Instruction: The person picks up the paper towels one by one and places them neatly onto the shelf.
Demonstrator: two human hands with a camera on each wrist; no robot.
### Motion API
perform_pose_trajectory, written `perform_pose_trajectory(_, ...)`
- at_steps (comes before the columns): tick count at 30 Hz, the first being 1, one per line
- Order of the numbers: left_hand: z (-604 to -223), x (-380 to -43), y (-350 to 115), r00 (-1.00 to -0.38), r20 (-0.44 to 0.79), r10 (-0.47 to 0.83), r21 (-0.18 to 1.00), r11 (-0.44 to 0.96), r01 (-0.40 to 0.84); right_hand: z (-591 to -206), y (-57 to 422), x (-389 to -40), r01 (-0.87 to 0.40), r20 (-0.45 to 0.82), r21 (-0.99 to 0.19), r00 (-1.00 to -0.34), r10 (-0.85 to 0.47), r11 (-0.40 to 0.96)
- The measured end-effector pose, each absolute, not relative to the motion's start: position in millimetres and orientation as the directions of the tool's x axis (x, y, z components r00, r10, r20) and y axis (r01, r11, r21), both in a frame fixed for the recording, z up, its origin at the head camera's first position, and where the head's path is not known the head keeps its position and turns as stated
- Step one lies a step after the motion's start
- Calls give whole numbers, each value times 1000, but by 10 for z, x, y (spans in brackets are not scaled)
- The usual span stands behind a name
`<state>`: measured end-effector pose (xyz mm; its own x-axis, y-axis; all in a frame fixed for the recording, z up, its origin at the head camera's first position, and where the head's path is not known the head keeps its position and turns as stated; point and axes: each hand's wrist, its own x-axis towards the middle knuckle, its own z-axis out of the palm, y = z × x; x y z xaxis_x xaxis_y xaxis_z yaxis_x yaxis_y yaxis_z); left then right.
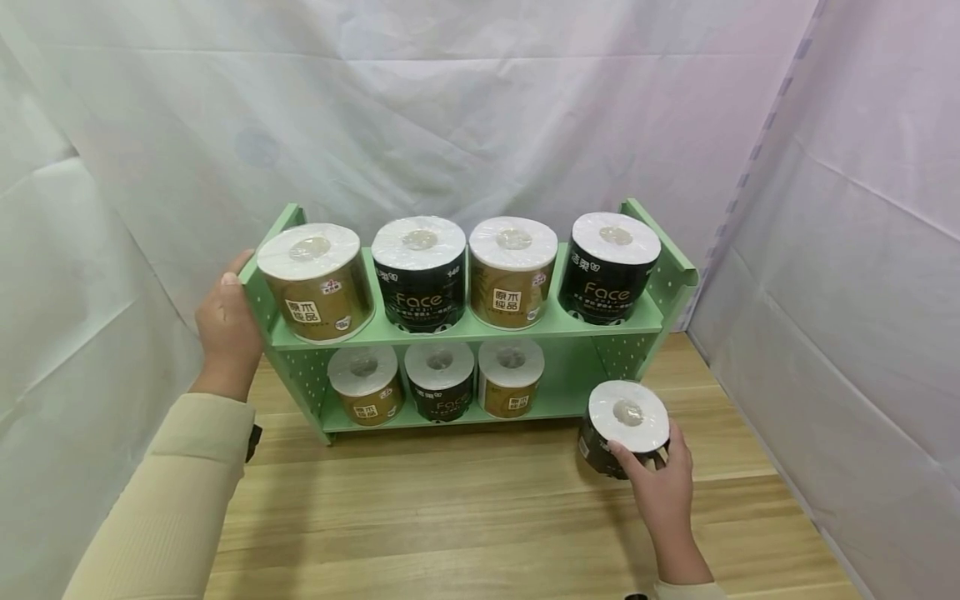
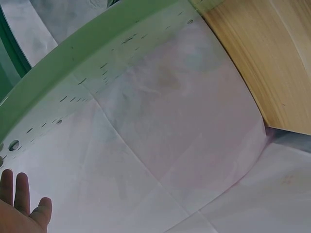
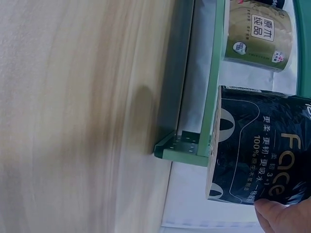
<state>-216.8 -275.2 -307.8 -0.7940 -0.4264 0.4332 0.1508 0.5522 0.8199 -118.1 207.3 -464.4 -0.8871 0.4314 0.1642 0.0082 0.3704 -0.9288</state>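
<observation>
My right hand (image 1: 663,496) grips a black-wrapped toilet roll (image 1: 597,450) with "Face" printed on it, thumb and fingers around its near and right sides. The roll hangs tilted just in front of the lower right end of a green two-tier shelf (image 1: 600,331). In the right wrist view, the black wrapper (image 3: 262,145) fills the right side and my thumb presses its edge. My left hand (image 1: 228,329) rests against the outside of the shelf's left side panel (image 1: 258,304). Seen from the left wrist, the fingers (image 2: 22,194) are extended beside the perforated panel.
Several gold (image 1: 513,292) and black (image 1: 420,292) toilet rolls alternate along the upper tier. Three more rolls, gold, black (image 1: 440,400) and gold, stand at the left and middle of the lower tier. White cloth (image 1: 465,108) surrounds the wooden table (image 1: 420,517) behind and at both sides.
</observation>
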Motion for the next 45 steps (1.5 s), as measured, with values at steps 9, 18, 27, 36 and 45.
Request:
perform_pose_trajectory(9, -3083, -2172, -2747, -788, 430, -439, 830, 535, 155, -4580, 2036, -1185, -36, 191, -928, -900, 392, 372)
perform_pose_trajectory(18, -3081, -2173, -2745, -784, 440, -437, 825, 541, 162, -4532, 1995, -1205, -32, 171, -936, -912, 372, 350)
perform_pose_trajectory(27, -3098, -2184, -2761, -785, 447, -429, 822, 544, 171, -4516, 1955, -1279, -48, 182, -938, -911, 371, 343)
perform_pose_trajectory(36, -3089, -2176, -2748, -779, 458, -429, 817, 549, 178, -4529, 1919, -1373, -74, 192, -946, -913, 359, 317)
perform_pose_trajectory(45, -3088, -2171, -2744, -776, 455, -437, 822, 542, 177, -4543, 1885, -1476, -97, 211, -945, -911, 354, 314)
